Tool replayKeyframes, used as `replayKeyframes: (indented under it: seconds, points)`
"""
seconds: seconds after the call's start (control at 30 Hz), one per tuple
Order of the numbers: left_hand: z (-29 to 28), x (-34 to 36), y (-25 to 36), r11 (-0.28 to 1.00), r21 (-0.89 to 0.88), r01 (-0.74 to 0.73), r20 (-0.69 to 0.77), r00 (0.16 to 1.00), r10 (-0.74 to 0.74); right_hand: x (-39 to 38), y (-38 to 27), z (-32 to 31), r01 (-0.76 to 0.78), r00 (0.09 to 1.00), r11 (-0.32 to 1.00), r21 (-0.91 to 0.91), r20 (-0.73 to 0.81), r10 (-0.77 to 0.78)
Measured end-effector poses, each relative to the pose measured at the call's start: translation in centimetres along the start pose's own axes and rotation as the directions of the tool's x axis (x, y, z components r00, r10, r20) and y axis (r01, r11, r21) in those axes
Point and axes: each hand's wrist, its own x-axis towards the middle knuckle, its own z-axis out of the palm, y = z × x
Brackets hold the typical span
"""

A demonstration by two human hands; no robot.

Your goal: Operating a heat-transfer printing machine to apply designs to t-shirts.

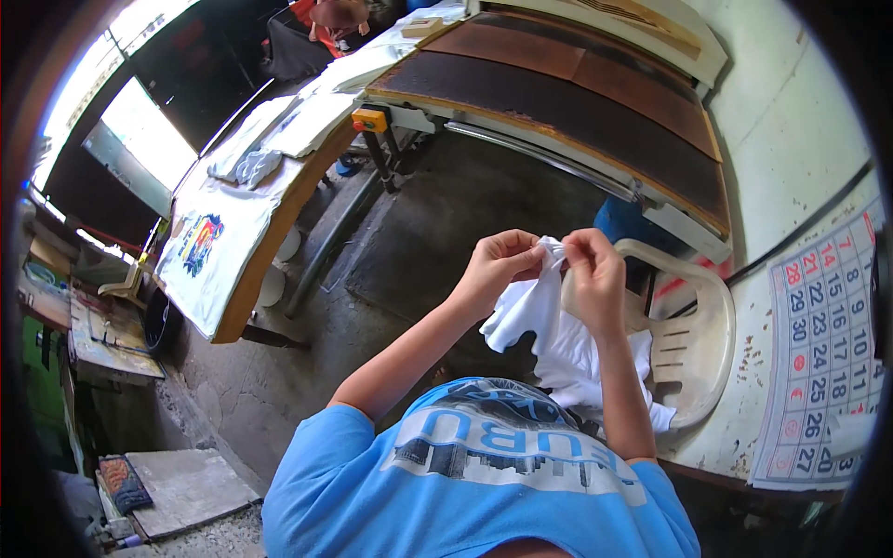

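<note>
In front of my chest, my left hand [507, 267] pinches the gathered upper edge of a white cloth garment [526, 310]. My right hand [595, 272] is closed on the same edge, a short way to the right. The garment hangs down in folds below my fingers; its exact kind does not show. Beneath it, more white cloth [595, 372] lies bunched by a beige plastic chair [702, 358]. I cannot tell where the held piece ends and the bunched cloth begins.
A long table [237, 312] with white shirts, one bearing a colourful print [202, 244], runs along the left. A large machine with dark flat panels [549, 98] stands ahead. A wall calendar [819, 363] hangs at right. Another person [339, 19] is at the far end.
</note>
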Motion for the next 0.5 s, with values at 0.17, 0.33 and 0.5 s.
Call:
replayKeyframes:
  seconds: [0.17, 0.33, 0.5]
  points:
    - [-6.7, 0.2, 0.5, 0.88, -0.475, -0.03, 0.004, 0.999, 0.036, 1.8, 4.7, 0.9, -0.319, 0.903, 0.474, 0.821, 0.111, 0.414]
    - [-16.8, -2.2, 4.2, 0.844, -0.408, -0.349, -0.378, 0.906, 0.191, 2.7, 15.7, -5.7, -0.232, 0.879, 0.474, 0.849, -0.026, 0.476]
    - [-32.1, -12.5, 8.0, 0.807, 0.537, -0.246, -0.528, 0.649, 0.548, -2.0, 8.5, -6.7, -0.08, 0.854, 0.977, -0.197, -0.519, -0.034]
